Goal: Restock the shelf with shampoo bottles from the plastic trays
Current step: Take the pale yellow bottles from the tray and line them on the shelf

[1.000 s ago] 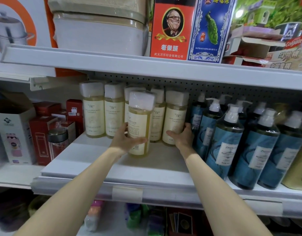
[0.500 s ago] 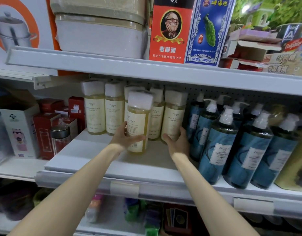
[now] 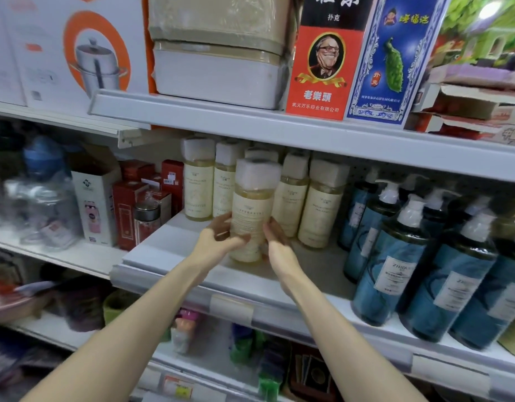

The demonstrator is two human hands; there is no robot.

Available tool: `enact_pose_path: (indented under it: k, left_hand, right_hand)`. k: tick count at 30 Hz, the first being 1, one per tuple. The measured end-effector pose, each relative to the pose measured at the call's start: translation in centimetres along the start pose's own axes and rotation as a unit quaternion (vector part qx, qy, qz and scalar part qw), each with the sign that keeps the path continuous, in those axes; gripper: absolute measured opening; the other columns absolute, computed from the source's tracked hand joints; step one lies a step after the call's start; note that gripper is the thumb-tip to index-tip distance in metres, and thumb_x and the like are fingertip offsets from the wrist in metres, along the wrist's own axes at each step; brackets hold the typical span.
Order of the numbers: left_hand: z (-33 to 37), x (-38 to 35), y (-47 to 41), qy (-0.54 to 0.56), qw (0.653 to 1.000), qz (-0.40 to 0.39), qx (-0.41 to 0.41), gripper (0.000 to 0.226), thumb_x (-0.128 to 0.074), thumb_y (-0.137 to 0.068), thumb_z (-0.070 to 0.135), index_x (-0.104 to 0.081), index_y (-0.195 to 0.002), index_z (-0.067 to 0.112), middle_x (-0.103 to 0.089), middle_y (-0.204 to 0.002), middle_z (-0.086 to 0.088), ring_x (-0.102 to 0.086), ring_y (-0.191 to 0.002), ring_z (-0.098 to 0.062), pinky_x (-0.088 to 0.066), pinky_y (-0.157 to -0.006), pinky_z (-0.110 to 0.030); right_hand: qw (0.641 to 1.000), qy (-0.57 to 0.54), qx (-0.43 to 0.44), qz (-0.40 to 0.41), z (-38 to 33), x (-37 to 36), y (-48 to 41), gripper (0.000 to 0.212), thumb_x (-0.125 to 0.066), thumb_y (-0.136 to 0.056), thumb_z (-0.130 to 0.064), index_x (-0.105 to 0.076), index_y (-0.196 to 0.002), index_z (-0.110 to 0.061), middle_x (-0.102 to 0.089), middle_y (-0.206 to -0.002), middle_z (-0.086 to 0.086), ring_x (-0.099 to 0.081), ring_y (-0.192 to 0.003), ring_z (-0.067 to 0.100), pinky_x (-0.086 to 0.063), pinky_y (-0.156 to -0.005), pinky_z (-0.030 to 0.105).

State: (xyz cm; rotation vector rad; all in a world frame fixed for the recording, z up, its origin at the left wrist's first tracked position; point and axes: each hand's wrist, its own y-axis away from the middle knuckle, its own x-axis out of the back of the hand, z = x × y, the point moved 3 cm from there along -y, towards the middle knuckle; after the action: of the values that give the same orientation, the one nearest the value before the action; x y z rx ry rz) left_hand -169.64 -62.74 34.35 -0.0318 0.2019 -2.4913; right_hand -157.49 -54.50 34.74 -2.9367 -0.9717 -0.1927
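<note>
A pale yellow shampoo bottle (image 3: 252, 210) with a wrapped white cap stands upright on the white middle shelf (image 3: 169, 250), in front of a row of several like bottles (image 3: 320, 204). My left hand (image 3: 218, 239) grips its lower left side, thumb across the label. My right hand (image 3: 275, 242) holds its lower right side with curled fingers. Both hands sit low on the bottle, near the shelf surface. No plastic tray is in view.
Several blue pump bottles (image 3: 395, 256) crowd the shelf to the right. Red boxes (image 3: 128, 210) and a small jar (image 3: 146, 219) stand on the lower left shelf. The upper shelf edge (image 3: 250, 126) hangs just above the bottle caps.
My right hand left the back-row bottle at the right and moved left onto the front bottle. The left hand kept its grip. The view swung to the right and closer.
</note>
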Motion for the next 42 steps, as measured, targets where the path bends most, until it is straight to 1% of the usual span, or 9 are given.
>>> enact_pose_path:
  k: [5, 8, 13, 20, 24, 27, 31, 35, 42]
  left_hand:
    - [0.7, 2.5, 0.6, -0.062, 0.998, 0.009, 0.010, 0.053, -0.073, -0.082, 0.023, -0.049, -0.129, 0.019, -0.064, -0.115, -0.004, -0.059, -0.104, -0.011, -0.049, -0.074, -0.025]
    - [1.1, 3.3, -0.2, -0.051, 0.998, 0.008, 0.028, 0.053, -0.067, -0.086, 0.031, -0.046, -0.133, 0.017, -0.061, -0.121, -0.008, -0.058, -0.109, -0.019, -0.049, -0.084, -0.032]
    - [1.4, 2.5, -0.9, -0.024, 0.996, -0.052, 0.066, 0.058, -0.050, -0.094, 0.047, -0.035, -0.144, 0.022, -0.050, -0.136, 0.000, -0.050, -0.120, -0.017, -0.043, -0.095, -0.036]
    - [1.3, 5.2, -1.0, -0.031, 0.994, -0.098, 0.028, 0.051, -0.051, -0.096, 0.035, -0.038, -0.143, 0.020, -0.052, -0.122, 0.004, -0.049, -0.115, -0.015, -0.043, -0.097, -0.037]
    - [0.7, 7.6, -1.2, -0.032, 0.995, -0.092, 0.007, 0.033, -0.052, -0.096, 0.029, -0.047, -0.128, 0.022, -0.059, -0.117, 0.003, -0.056, -0.107, -0.015, -0.045, -0.086, -0.031]
    - [0.3, 9.2, -2.0, -0.039, 0.996, -0.085, 0.003, 0.023, -0.051, -0.096, 0.031, -0.049, -0.118, 0.025, -0.059, -0.119, 0.000, -0.057, -0.110, -0.017, -0.047, -0.082, -0.029]
    - [0.1, 9.5, -3.2, -0.020, 0.991, -0.124, 0.048, 0.047, -0.042, -0.098, 0.044, -0.038, -0.140, 0.024, -0.053, -0.117, 0.013, -0.047, -0.121, -0.014, -0.040, -0.102, -0.037]
    - [-0.4, 9.2, -3.4, -0.021, 0.984, -0.167, 0.057, 0.052, -0.039, -0.098, 0.049, -0.040, -0.141, 0.021, -0.052, -0.129, 0.008, -0.048, -0.121, -0.012, -0.039, -0.098, -0.033]
    - [-0.6, 11.4, -2.5, -0.061, 0.988, -0.138, -0.007, 0.030, -0.046, -0.097, 0.040, -0.048, -0.122, 0.024, -0.060, -0.116, 0.009, -0.058, -0.111, -0.010, -0.045, -0.096, -0.032]
  right_hand:
    - [1.000, -0.018, 0.005, 0.002, -0.4, -1.4, 0.1, 0.054, -0.039, -0.097, -0.054, -0.029, -0.147, -0.037, -0.036, -0.153, -0.007, -0.036, -0.139, 0.020, -0.028, -0.115, 0.041]
    - [0.997, -0.027, 0.041, 0.058, -0.7, -2.0, 0.7, 0.052, -0.044, -0.098, -0.045, -0.032, -0.147, -0.031, -0.041, -0.149, -0.003, -0.041, -0.134, 0.020, -0.033, -0.105, 0.031]
    - [0.991, -0.034, 0.060, 0.111, -0.8, -3.6, 1.0, 0.051, -0.045, -0.098, -0.042, -0.034, -0.145, -0.028, -0.044, -0.146, -0.002, -0.042, -0.132, 0.020, -0.035, -0.107, 0.034]
    - [0.987, -0.066, 0.011, 0.143, -1.4, -6.3, 0.1, 0.053, -0.040, -0.098, -0.050, -0.030, -0.148, -0.035, -0.036, -0.153, -0.005, -0.035, -0.139, 0.021, -0.027, -0.109, 0.034]
    - [0.985, -0.092, -0.021, 0.142, -1.2, -8.1, -0.5, 0.060, -0.038, -0.095, -0.057, -0.033, -0.148, -0.029, -0.037, -0.153, -0.001, -0.036, -0.139, 0.022, -0.026, -0.117, 0.041]
    - [0.979, -0.084, -0.008, 0.186, -1.4, -9.3, -0.1, 0.054, -0.038, -0.099, -0.049, -0.035, -0.145, -0.020, -0.044, -0.145, 0.003, -0.043, -0.132, 0.024, -0.033, -0.108, 0.034]
    - [0.960, -0.014, 0.062, 0.274, -1.1, -10.3, 0.9, 0.044, -0.047, -0.099, -0.035, -0.042, -0.136, -0.013, -0.048, -0.135, 0.009, -0.049, -0.119, 0.024, -0.039, -0.104, 0.038]
    - [0.965, -0.010, 0.066, 0.254, -0.9, -10.5, 0.7, 0.047, -0.045, -0.099, -0.038, -0.040, -0.141, -0.017, -0.046, -0.139, 0.005, -0.046, -0.125, 0.022, -0.038, -0.108, 0.041]
    - [0.975, -0.052, 0.040, 0.212, -1.2, -12.0, -0.5, 0.045, -0.044, -0.100, -0.036, -0.039, -0.143, -0.023, -0.050, -0.141, 0.000, -0.047, -0.128, 0.021, -0.037, -0.111, 0.041]
